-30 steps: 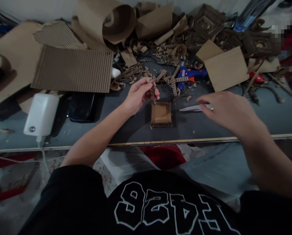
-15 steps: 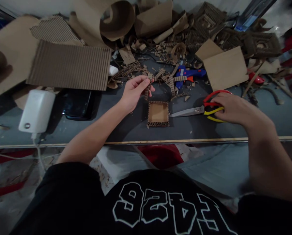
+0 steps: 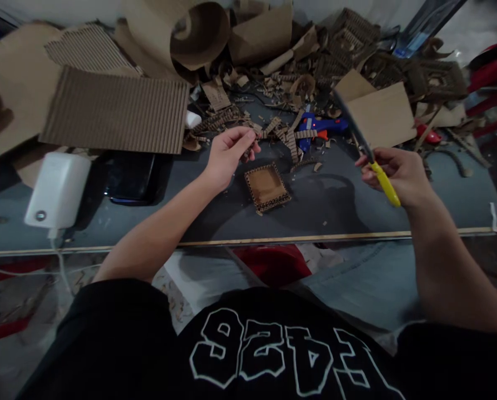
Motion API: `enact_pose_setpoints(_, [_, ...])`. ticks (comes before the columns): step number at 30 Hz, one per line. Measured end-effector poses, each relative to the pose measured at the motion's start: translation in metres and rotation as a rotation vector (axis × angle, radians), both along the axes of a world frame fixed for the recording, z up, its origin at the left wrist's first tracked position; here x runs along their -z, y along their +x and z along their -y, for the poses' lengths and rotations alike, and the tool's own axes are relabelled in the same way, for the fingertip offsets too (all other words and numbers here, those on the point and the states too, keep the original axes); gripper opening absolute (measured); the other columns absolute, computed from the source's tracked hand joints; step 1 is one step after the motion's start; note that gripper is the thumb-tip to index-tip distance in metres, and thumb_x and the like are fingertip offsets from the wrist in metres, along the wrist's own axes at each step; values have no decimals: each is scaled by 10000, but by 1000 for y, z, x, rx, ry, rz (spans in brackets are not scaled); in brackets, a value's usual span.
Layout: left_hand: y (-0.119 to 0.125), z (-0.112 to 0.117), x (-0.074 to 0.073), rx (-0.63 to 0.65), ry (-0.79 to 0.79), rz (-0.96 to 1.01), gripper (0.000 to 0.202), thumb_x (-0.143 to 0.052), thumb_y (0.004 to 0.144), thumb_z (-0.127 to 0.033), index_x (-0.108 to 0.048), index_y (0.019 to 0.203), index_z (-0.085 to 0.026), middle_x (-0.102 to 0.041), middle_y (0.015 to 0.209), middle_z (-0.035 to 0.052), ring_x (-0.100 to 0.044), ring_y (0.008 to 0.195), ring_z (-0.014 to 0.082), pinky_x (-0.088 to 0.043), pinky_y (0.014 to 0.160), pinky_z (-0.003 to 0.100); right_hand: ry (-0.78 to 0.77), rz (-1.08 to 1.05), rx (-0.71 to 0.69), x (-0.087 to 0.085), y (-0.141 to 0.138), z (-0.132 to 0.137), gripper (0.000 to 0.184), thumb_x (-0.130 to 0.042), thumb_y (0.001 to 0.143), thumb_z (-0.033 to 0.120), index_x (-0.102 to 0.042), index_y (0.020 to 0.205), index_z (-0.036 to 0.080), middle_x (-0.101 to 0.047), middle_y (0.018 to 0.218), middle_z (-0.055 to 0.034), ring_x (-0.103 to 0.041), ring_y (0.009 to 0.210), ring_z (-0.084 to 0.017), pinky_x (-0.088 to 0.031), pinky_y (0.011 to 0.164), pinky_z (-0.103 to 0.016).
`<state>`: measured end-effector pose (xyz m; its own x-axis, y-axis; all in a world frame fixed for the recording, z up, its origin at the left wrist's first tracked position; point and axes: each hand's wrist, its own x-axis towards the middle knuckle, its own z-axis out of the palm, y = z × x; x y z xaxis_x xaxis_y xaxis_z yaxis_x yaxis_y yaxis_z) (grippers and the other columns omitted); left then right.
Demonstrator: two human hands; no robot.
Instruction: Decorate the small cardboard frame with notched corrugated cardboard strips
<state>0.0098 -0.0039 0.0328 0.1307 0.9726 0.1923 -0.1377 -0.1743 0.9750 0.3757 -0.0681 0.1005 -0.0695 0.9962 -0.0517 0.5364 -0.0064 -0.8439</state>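
Observation:
My left hand (image 3: 231, 153) is closed in a pinch above the small square cardboard box (image 3: 267, 186). Between its fingers is a corrugated cardboard strip (image 3: 248, 155), mostly hidden by the hand. The open-topped box lies on the table, slightly turned, apart from both hands. Over to the right, my right hand (image 3: 402, 172) grips a pair of scissors (image 3: 365, 141) by the handle. Their yellow handle points down toward me, and the blades point up and to the left, raised off the table.
A blue glue gun (image 3: 321, 125) lies among cardboard scraps (image 3: 290, 139) behind the box. Corrugated sheet (image 3: 119, 111), phone (image 3: 131, 178) and white charger (image 3: 59, 189) are on the left. Flat cardboard pieces (image 3: 381, 114) lie behind the scissors; rolled cardboard (image 3: 202, 36) stands at the back.
My right hand has lifted the scissors away from the box and swung the blades upward. The box has turned on the table. The strip no longer hangs visibly below my left hand.

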Motion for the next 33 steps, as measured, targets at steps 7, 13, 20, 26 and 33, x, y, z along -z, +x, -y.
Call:
enact_pose_setpoints(7, [8, 6, -6, 18, 8, 53, 356, -914, 902, -514, -789, 878, -182, -709, 665, -36, -609, 535, 38, -444, 500, 142, -154, -217, -60, 1, -22, 2, 945, -873, 460, 1026, -569, 908, 251, -577, 637, 30, -398, 479, -73, -286, 446, -257])
enact_pose_setpoints(13, [9, 6, -6, 7, -17, 14, 344, -889, 934, -492, -772, 868, -175, -703, 660, -40, -609, 542, 33, -441, 506, 135, -175, -198, -69, 0, -35, 6, 950, -787, 521, 1082, -552, 907, 246, -582, 775, 10, -385, 486, -54, -285, 466, -295])
enact_pose_setpoints(20, [9, 8, -12, 1, -49, 63, 281, -900, 935, -405, -774, 854, -168, -704, 645, -49, -594, 526, 21, -415, 496, 124, -204, -34, -16, -2, -43, 13, 959, -774, 562, 1079, -654, 913, 194, -536, 699, 11, -429, 527, -85, -323, 491, -292])
enact_pose_setpoints(26, [9, 8, -14, 23, -11, 90, 325, -925, 904, -435, -769, 844, -156, -718, 653, -41, -599, 528, 19, -430, 513, 122, -260, 7, -62, -9, -63, 18, 929, -697, 624, 1100, -585, 879, 214, -489, 685, 18, -424, 513, -95, -348, 491, -297])
enact_pose_setpoints(33, [9, 8, -15, 23, -10, 96, 319, -908, 925, -427, -748, 830, -168, -699, 644, -44, -601, 525, 33, -463, 528, 136, -270, 187, -276, -26, -77, 16, 995, -532, 599, 1182, -584, 869, 226, -533, 752, -28, -513, 699, -188, -418, 602, -336])
